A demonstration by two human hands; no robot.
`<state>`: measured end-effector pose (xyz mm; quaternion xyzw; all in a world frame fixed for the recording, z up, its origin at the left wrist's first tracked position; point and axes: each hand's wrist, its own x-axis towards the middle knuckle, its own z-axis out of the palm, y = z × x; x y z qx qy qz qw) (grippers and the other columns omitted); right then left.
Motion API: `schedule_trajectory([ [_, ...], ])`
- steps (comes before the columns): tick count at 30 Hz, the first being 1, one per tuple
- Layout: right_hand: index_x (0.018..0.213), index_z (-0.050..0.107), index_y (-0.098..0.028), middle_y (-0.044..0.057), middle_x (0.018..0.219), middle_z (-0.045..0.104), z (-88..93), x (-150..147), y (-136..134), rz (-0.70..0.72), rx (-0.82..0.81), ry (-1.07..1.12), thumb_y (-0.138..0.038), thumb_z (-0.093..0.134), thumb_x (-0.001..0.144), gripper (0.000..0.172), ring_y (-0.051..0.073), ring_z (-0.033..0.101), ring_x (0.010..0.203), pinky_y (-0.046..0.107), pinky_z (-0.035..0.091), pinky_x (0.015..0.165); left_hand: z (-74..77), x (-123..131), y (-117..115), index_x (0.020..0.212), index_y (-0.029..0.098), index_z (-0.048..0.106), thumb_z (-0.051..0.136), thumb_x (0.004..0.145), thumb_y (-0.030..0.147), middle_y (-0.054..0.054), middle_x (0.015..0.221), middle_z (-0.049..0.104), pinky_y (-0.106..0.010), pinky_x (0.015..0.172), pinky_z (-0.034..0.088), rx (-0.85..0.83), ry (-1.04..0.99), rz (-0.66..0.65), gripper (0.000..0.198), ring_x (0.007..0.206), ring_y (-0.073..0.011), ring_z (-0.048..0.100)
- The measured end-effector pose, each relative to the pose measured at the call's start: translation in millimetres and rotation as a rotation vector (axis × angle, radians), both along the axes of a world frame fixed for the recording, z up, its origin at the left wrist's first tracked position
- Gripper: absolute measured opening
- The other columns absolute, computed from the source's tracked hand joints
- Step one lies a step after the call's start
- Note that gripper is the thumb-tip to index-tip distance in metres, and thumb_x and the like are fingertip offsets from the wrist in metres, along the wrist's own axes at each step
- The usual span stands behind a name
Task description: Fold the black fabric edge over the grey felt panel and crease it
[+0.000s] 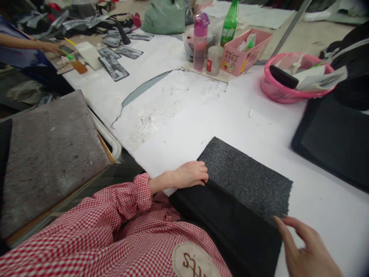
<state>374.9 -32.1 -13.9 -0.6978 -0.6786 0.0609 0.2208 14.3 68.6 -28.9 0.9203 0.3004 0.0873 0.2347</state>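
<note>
A dark grey, rough-textured fabric piece (248, 173) lies on the white-covered table in front of me. Smooth black fabric (230, 219) runs along its near side and reaches down toward my lap. My left hand (191, 174) is closed on the fabric at the left end of the line where grey and black meet. At the right end of that line, my right hand (305, 244) pinches the fabric edge between thumb and forefinger. The grey piece has a frayed right edge.
A stack of black fabric (337, 138) lies at the right, below a pink basket (288, 96). Behind stand a pink box (242, 54), a jar (214, 61), a water bottle (200, 46) and a green bottle (230, 25). A grey board (54, 161) is at left; another person's hand (52, 47) works beyond.
</note>
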Motion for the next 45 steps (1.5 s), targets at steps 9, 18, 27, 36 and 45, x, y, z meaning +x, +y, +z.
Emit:
schedule_trajectory([
  [9,0.111,0.063,-0.021,0.007,0.104,0.065,-25.3,-156.7,36.3,0.434,-0.016,0.054,-0.037,0.045,0.101,0.026,0.024,0.054,0.098,0.036,0.039,0.081,-7.3,-4.1,1.1,0.093,0.017,0.067,0.063,0.094,0.03,-0.005,0.089,0.063,-0.033,0.08,0.043,0.048,-0.03,0.016,0.013,0.09,-0.021,0.051],
  [18,0.107,0.07,-0.025,0.003,0.089,0.063,-44.4,-150.7,38.2,0.404,0.136,0.092,-0.025,0.058,0.096,0.016,0.02,0.051,0.087,0.033,0.037,0.074,-23.0,-17.4,-3.1,0.097,0.015,0.067,0.056,0.098,0.029,-0.006,0.09,0.065,-0.031,0.083,0.045,0.112,-0.227,0.122,0.018,0.09,-0.0192,0.054],
  [27,0.112,0.069,-0.031,0.001,0.09,0.063,-49.8,-150.4,37.0,0.424,0.189,0.031,-0.016,0.056,0.095,0.026,0.019,0.05,0.086,0.033,0.035,0.075,-26.0,-28.6,-10.0,0.094,0.015,0.067,0.045,0.102,0.019,-0.008,0.093,0.066,-0.029,0.084,0.048,0.18,-0.246,0.123,0.023,0.092,-0.0171,0.058],
  [36,0.118,0.067,-0.032,0.003,0.094,0.062,-50.1,-152.1,36.8,0.473,0.161,0.015,-0.015,0.045,0.099,0.033,0.02,0.05,0.089,0.035,0.034,0.078,-34.7,-37.8,-14.7,0.103,0.013,0.066,0.05,0.099,0.014,-0.009,0.104,0.065,-0.032,0.088,0.051,0.331,-0.192,0.077,0.016,0.099,-0.0193,0.058],
  [45,0.122,0.065,-0.033,0.003,0.096,0.061,-50.0,-152.5,36.4,0.488,0.133,-0.01,-0.016,0.043,0.1,0.036,0.021,0.05,0.089,0.036,0.034,0.078,-33.3,-40.7,-16.4,0.104,0.013,0.066,0.05,0.099,0.014,-0.009,0.103,0.066,-0.032,0.086,0.053,0.354,-0.181,0.092,0.017,0.098,-0.0189,0.06],
])
